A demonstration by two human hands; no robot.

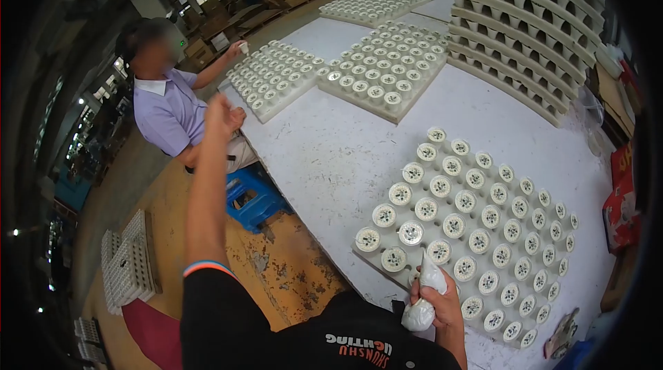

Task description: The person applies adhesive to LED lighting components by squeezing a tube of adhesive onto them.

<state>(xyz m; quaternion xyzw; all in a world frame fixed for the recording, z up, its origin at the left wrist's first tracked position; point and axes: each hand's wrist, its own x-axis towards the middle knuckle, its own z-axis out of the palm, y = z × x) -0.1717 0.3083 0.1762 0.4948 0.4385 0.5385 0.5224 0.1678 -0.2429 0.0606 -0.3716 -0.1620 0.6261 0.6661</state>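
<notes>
My right hand (445, 301) grips a white, cone-shaped plastic bag (429, 287), its narrow tip pointing up at the near edge of a tray (378, 259). This tray carries rows of round white lamp pieces with small circuit boards. My left hand (219, 116) is raised at the end of my outstretched arm, beyond the table's left edge. Its fingers are too unclear to read, and I cannot make out anything in them.
Across the white table (311, 156), a co-worker (166, 107) in a light purple shirt reaches to a filled tray (273, 111). More filled trays lie behind. A tall tray stack (518, 38) stands back right. A blue stool (252, 201) is beside the table.
</notes>
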